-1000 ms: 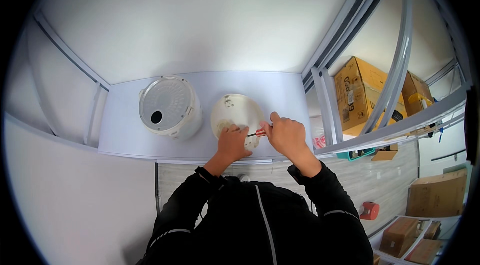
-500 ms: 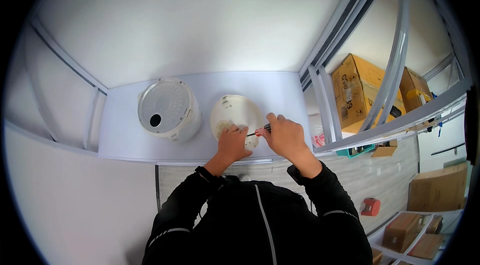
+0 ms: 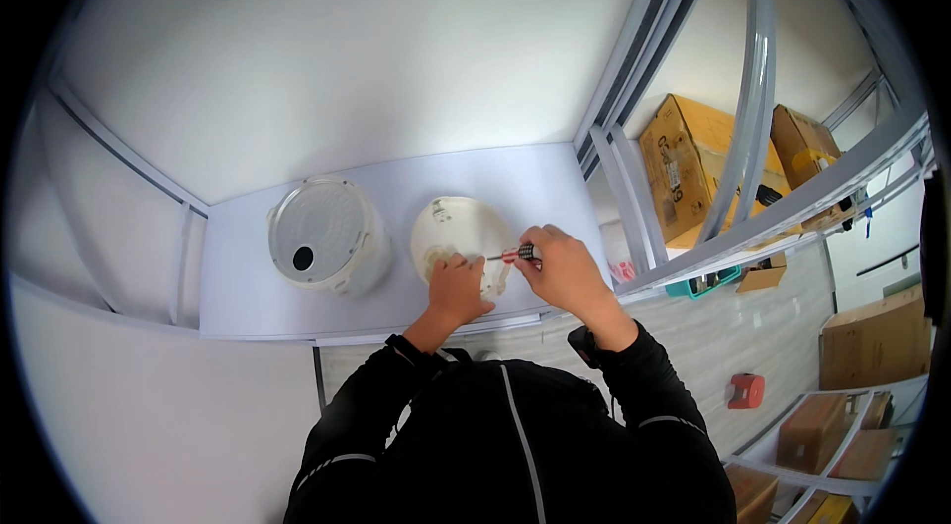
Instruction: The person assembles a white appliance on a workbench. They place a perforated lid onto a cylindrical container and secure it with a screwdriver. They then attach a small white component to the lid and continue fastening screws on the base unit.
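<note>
Hands: you are working with both at the near edge of the desk (image 3: 248, 276), forearms in black sleeves coming up from the lower edge.
Right hand: your right hand (image 3: 560, 266) is clenching around the handle of a small screwdriver (image 3: 515, 254), its thin shaft pointing left over the white disc.
Left hand: your left hand (image 3: 458, 288) is lying on the near part of the round white disc (image 3: 458, 232), fingers curled and pressing on it; you are gripping nothing that shows.
Disc: it is lying flat on the desk, right of centre, just in front of your chest, with the screwdriver tip reaching over its near right part.
Round housing: a white round housing (image 3: 322, 247) with a dark hole is sitting on the desk to the left of the disc, near it but apart.
Frame: grey metal bars (image 3: 634, 197) are running up at the right of the desk.
Boxes: brown cardboard boxes (image 3: 684, 162) are standing far right beyond the bars, more on shelves at the near right.
</note>
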The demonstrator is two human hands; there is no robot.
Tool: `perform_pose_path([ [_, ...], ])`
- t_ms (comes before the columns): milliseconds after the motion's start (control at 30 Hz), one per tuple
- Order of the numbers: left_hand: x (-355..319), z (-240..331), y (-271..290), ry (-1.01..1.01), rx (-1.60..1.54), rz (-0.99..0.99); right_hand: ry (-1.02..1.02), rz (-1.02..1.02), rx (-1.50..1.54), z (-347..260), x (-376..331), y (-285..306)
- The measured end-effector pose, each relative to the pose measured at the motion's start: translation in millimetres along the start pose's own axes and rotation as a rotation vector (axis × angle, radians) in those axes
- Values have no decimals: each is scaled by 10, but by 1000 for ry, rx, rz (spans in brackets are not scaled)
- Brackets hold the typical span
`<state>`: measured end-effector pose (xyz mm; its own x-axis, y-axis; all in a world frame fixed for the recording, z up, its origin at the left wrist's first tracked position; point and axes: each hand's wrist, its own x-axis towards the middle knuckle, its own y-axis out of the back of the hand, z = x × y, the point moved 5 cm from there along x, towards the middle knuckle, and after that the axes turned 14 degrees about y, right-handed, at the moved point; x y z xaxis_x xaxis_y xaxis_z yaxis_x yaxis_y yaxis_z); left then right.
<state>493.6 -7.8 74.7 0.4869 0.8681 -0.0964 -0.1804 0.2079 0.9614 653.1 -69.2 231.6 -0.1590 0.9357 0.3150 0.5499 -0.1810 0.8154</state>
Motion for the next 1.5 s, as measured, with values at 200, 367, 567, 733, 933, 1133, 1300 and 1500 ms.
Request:
perform_pose_path([
  [200, 10, 76, 192, 36, -11, 16, -106, 351, 115, 107, -163, 601],
  [367, 209, 162, 114, 43, -105, 278, -7, 543, 34, 226, -493, 866],
  [567, 365, 735, 146, -198, -173, 408, 4, 490, -2, 319, -890, 948],
  [733, 526, 1027, -179, -286, -138, 371, -25, 562, 40, 336, -1149, 1037],
  [933, 699, 1088, -549, -230, 60, 283, -3, 502, 29, 320, -1352, 1111],
  [1133, 765, 1134, -609, -195, 55, 195, 16, 517, 62, 358, -1398, 1146],
  [1300, 800, 1030, -274, 4, -782, 42, 81, 652, 58, 450, -1368, 1172],
  [1500, 700, 674, 390, 110, -1533, -118, 144, 681, 157, 460, -1082, 1029],
])
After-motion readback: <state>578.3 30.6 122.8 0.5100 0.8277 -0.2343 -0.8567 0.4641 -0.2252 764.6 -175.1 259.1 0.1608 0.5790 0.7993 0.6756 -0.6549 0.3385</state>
